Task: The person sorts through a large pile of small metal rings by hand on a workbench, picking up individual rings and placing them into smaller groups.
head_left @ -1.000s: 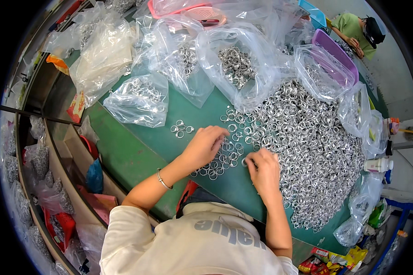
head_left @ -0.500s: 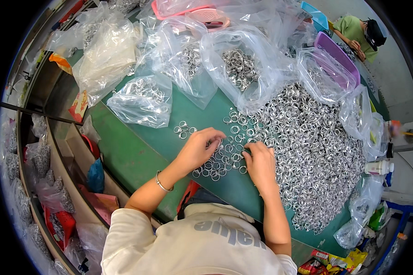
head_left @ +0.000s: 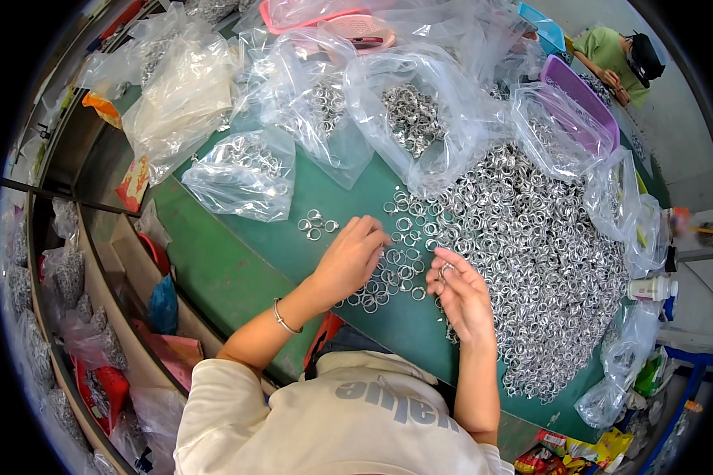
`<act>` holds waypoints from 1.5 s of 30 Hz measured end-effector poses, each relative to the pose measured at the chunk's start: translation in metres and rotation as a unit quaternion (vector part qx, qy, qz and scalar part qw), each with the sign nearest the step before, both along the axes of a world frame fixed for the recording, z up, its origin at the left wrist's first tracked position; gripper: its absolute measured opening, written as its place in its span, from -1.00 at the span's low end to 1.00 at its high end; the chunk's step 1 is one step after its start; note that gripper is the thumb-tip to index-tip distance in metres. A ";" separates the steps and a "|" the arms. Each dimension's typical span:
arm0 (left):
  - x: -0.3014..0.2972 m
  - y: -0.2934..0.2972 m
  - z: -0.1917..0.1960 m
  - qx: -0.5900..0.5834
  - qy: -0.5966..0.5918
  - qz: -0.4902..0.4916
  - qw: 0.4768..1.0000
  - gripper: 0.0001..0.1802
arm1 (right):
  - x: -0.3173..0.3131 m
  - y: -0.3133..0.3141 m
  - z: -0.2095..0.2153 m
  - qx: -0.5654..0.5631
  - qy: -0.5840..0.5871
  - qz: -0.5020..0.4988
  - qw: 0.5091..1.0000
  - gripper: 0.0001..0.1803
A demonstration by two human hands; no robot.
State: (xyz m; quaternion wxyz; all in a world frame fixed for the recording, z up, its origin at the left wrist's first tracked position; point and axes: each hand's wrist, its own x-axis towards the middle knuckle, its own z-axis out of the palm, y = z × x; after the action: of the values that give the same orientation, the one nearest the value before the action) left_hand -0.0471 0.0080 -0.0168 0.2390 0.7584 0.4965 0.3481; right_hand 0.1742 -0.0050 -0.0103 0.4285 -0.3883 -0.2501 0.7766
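Observation:
With its palm turned up, my right hand (head_left: pixel 463 299) holds a silver metal ring (head_left: pixel 446 270) between thumb and curled fingers, at the left edge of a large heap of similar rings (head_left: pixel 550 277). My left hand (head_left: pixel 352 253) is bent down with its fingers drawn together over a loose patch of rings (head_left: pixel 388 281) on the green tabletop. What its fingertips hold, if anything, is hidden. Just beyond that hand lies a small separate cluster of rings (head_left: pixel 315 225). More scattered rings (head_left: pixel 408 207) lead from the patch toward the heap.
Clear plastic bags with rings (head_left: pixel 242 170) stand along the table's far side, one wide open (head_left: pixel 413 119). A purple tray (head_left: pixel 582 103) is at far right, a white bottle (head_left: pixel 650 288) right of the heap. Shelves (head_left: pixel 107 293) hold bagged rings at left. Another person (head_left: pixel 622 67) sits far right.
My right hand has turned from palm down to palm up and come slightly nearer me, a ring now showing in its fingers. My left hand's fingers have drawn closer together.

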 end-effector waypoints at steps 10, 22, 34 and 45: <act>0.016 -0.014 0.015 -0.185 -0.186 -0.031 0.965 -0.65 | -0.009 -0.006 0.006 -0.034 0.191 0.020 0.981 -0.28; 0.045 -0.030 0.016 0.037 -0.016 -0.153 0.987 -0.61 | 0.002 -0.039 -0.003 0.030 0.103 0.040 0.993 -0.52; 0.060 -0.048 0.026 -0.035 -0.053 -0.095 0.993 -0.67 | 0.241 -0.180 0.029 0.104 -0.082 -0.659 0.741 -0.78; 0.044 -0.040 0.010 -0.031 -0.018 -0.058 0.998 -0.66 | 0.550 -0.307 -0.016 0.140 -0.129 -0.577 0.794 -0.79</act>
State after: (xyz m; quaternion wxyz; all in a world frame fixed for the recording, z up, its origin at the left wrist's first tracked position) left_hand -0.0035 -0.0324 -0.0069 0.2911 0.7715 0.4581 0.3319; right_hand 0.7241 -0.3117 -0.0263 0.8107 -0.4927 -0.1382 0.2844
